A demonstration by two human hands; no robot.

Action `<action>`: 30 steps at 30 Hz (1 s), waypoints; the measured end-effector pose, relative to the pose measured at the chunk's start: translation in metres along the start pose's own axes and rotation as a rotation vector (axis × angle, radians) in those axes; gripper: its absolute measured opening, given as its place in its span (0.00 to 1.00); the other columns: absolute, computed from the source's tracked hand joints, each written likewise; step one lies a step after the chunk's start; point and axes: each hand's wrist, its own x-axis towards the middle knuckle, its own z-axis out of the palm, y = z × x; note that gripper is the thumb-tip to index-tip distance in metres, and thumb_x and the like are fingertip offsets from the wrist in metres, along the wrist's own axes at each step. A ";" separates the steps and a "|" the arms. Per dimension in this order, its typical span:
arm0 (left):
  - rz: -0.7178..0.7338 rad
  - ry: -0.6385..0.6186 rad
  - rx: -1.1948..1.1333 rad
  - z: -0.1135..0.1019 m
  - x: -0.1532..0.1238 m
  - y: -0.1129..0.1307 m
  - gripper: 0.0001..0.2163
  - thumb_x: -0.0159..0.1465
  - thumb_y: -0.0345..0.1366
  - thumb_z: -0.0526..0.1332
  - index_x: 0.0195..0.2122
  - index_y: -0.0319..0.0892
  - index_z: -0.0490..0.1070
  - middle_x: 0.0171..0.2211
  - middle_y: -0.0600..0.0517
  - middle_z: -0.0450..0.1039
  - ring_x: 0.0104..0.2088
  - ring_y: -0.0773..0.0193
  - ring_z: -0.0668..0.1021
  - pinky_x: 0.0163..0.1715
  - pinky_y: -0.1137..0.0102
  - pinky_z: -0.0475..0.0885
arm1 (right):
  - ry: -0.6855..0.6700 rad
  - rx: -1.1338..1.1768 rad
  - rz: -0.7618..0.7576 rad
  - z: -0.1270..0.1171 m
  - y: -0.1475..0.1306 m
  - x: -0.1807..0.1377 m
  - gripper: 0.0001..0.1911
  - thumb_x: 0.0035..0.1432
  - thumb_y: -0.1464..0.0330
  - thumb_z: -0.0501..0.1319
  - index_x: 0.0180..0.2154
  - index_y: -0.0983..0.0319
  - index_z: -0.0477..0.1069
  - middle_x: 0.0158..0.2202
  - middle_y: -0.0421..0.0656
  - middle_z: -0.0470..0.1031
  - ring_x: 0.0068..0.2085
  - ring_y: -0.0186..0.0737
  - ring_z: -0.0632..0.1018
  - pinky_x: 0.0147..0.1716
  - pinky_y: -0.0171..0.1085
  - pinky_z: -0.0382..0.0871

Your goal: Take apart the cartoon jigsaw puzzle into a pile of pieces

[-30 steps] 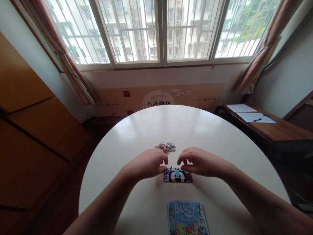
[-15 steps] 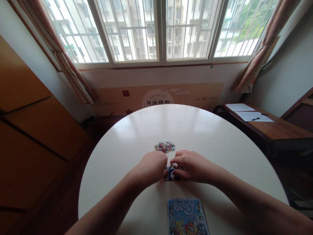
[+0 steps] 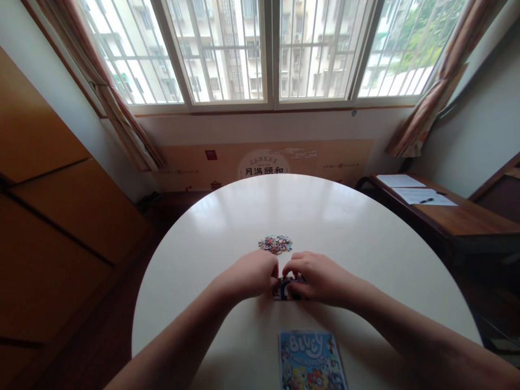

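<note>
A small joined section of jigsaw puzzle [image 3: 280,293], dark blue with patches of white and other colours, lies flat on the white table. My left hand [image 3: 259,272] is at its left edge, fingers curled in and closed; whatever sits between its fingertips is hidden. From the right, my right hand [image 3: 314,275] rests on the section with bent fingers, thumb and forefinger gripping it and covering its right part. Just beyond both hands is a heap of loose jigsaw pieces [image 3: 276,243]. Nearer to me lies a blue picture case [image 3: 311,360] marked "BLUEY".
The round white table [image 3: 195,238] carries all this, its far edge curving below a barred window. A wooden side table [image 3: 467,216] with papers [image 3: 424,196] and a pen stands at right. Wooden cabinet doors [image 3: 60,216] are at left.
The whole view has shifted very slightly. My left fingers have moved a little at the puzzle section's left edge; the right hand stays almost in place on it.
</note>
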 end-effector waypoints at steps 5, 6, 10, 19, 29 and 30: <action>0.014 -0.009 -0.065 -0.006 0.002 -0.013 0.06 0.54 0.30 0.61 0.26 0.44 0.78 0.24 0.53 0.77 0.26 0.63 0.74 0.25 0.70 0.60 | -0.011 0.008 0.025 -0.001 0.000 0.000 0.14 0.54 0.70 0.65 0.43 0.55 0.79 0.40 0.42 0.79 0.41 0.44 0.77 0.39 0.38 0.65; 0.014 0.005 -0.075 -0.008 0.003 -0.017 0.06 0.55 0.31 0.60 0.27 0.44 0.78 0.24 0.53 0.77 0.26 0.62 0.75 0.25 0.70 0.61 | -0.008 0.008 0.025 -0.001 0.000 -0.001 0.13 0.54 0.70 0.66 0.43 0.55 0.79 0.39 0.42 0.79 0.41 0.43 0.77 0.38 0.38 0.65; -0.090 0.046 -0.076 -0.014 0.006 -0.030 0.07 0.55 0.35 0.61 0.27 0.43 0.79 0.24 0.52 0.77 0.26 0.62 0.75 0.25 0.70 0.61 | 0.004 0.013 0.017 -0.001 0.002 -0.001 0.12 0.54 0.69 0.66 0.42 0.55 0.79 0.39 0.42 0.79 0.40 0.42 0.77 0.38 0.37 0.65; -0.252 0.068 -0.011 -0.024 0.007 -0.040 0.12 0.60 0.38 0.57 0.27 0.40 0.78 0.27 0.48 0.78 0.27 0.63 0.74 0.26 0.70 0.59 | -0.030 0.047 0.020 -0.004 0.003 -0.002 0.12 0.54 0.69 0.66 0.42 0.57 0.79 0.41 0.43 0.78 0.41 0.43 0.76 0.40 0.38 0.65; -0.203 0.176 -0.137 -0.016 0.016 -0.049 0.10 0.57 0.42 0.62 0.29 0.42 0.78 0.28 0.51 0.79 0.30 0.61 0.76 0.28 0.70 0.62 | -0.063 0.102 0.046 -0.005 0.004 0.000 0.13 0.52 0.69 0.66 0.42 0.57 0.78 0.37 0.42 0.77 0.38 0.42 0.75 0.39 0.38 0.64; -0.203 0.195 -0.144 -0.015 0.019 -0.050 0.10 0.57 0.42 0.62 0.29 0.42 0.79 0.28 0.51 0.79 0.30 0.61 0.76 0.29 0.70 0.62 | -0.064 0.104 0.046 -0.005 0.004 0.000 0.13 0.52 0.69 0.66 0.42 0.57 0.78 0.37 0.42 0.77 0.38 0.42 0.75 0.39 0.38 0.64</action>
